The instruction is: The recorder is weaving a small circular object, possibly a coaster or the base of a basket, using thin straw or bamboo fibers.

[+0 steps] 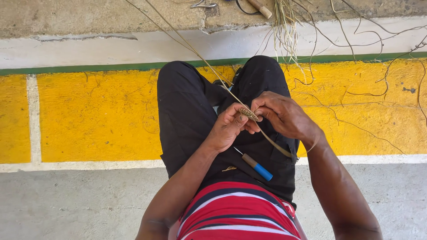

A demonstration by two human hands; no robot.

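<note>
Striped shirt up close, both hands, left hand [227, 128] and right hand [281, 114], pinch one small woven piece [248, 114] together, steadying it while an awl [255, 165] rests on the lap.

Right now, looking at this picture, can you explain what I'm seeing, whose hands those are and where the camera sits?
The camera is worn on a seated person's head and looks down at their lap. No machine here, just two bare hands. The left hand and right hand pinch a small woven piece between their fingertips. Thin fibre strands run from it up toward a concrete ledge. A small tool with a brown and blue handle lies on the black trousers. Below the ledge is a yellow painted wall.
</note>
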